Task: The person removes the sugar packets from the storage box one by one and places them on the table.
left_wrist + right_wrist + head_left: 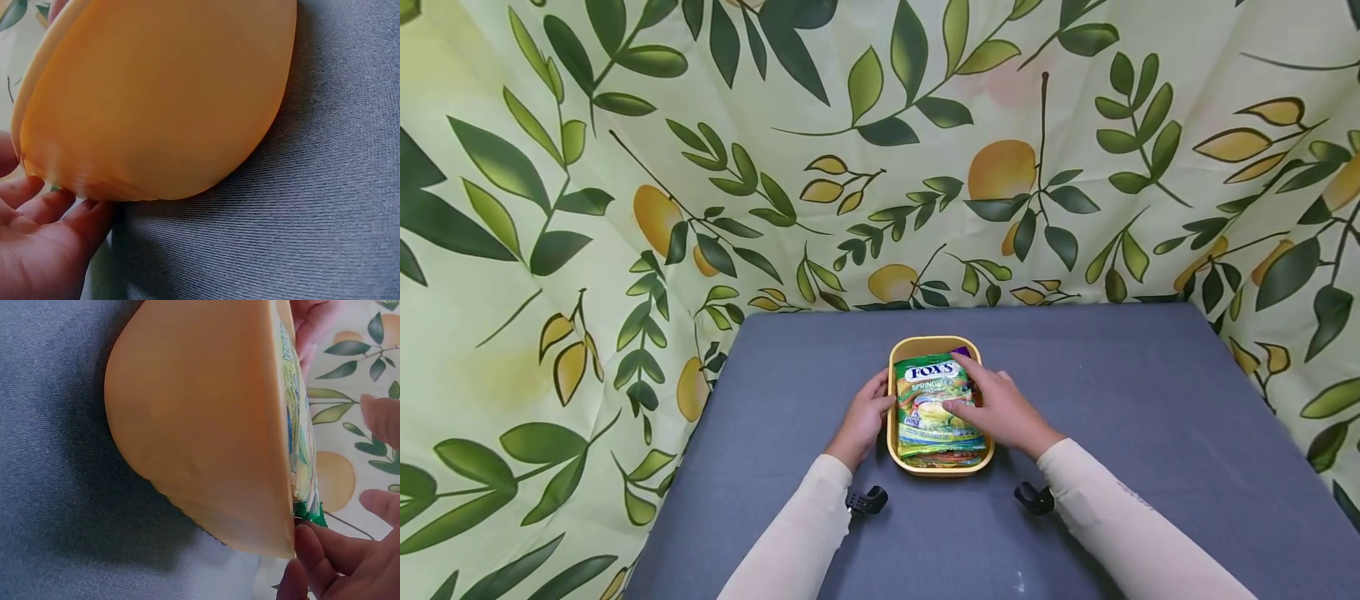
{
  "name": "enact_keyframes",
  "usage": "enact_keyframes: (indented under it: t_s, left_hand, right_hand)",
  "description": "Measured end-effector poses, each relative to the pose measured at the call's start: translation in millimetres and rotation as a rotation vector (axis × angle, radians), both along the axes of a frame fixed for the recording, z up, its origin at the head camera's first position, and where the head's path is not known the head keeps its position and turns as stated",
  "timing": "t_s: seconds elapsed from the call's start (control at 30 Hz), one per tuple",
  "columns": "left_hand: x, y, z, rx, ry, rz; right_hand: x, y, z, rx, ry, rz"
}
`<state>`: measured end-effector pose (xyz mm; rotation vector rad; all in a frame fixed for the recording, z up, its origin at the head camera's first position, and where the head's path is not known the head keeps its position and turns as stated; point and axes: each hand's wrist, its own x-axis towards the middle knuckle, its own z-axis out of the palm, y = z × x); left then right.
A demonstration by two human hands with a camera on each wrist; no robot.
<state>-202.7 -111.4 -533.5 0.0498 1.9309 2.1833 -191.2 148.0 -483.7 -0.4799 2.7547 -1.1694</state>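
Observation:
A yellow plastic container [895,457] stands on the dark cloth-covered table, filled with a stack of candy packets. On top lies a green candy packet [929,392] printed FOX'S SPRING TEA. My left hand [862,422] holds the container's left side, fingertips against its outer wall and thumb at the rim. Over the packet's right side my right hand [1006,412] is spread, its fingertips at the packet's upper right edge and the thumb over its middle. In the right wrist view, fingertips [312,550] meet the rim beside a green packet corner [310,512].
Grey-blue cloth [1120,400] covers the table around the container. Behind and along the sides hangs a backdrop [820,217] printed with leaves and orange fruit. Black wrist-worn devices [1034,498] sit below both hands, close over the table.

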Motion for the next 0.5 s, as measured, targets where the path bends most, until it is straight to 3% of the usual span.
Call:
enact_keyframes:
  t_s: [0.27, 0.5]
  left_hand:
    - [0.4, -4, -5.4, 0.012, -0.018, 0.003]
    - [-2.3, -3, -7.3, 0.041, 0.009, -0.009]
  right_hand:
    - [0.0, -9, -5.7, 0.060, 0.032, -0.027]
    - [4.9, -15, -5.4, -0.005, 0.048, -0.044]
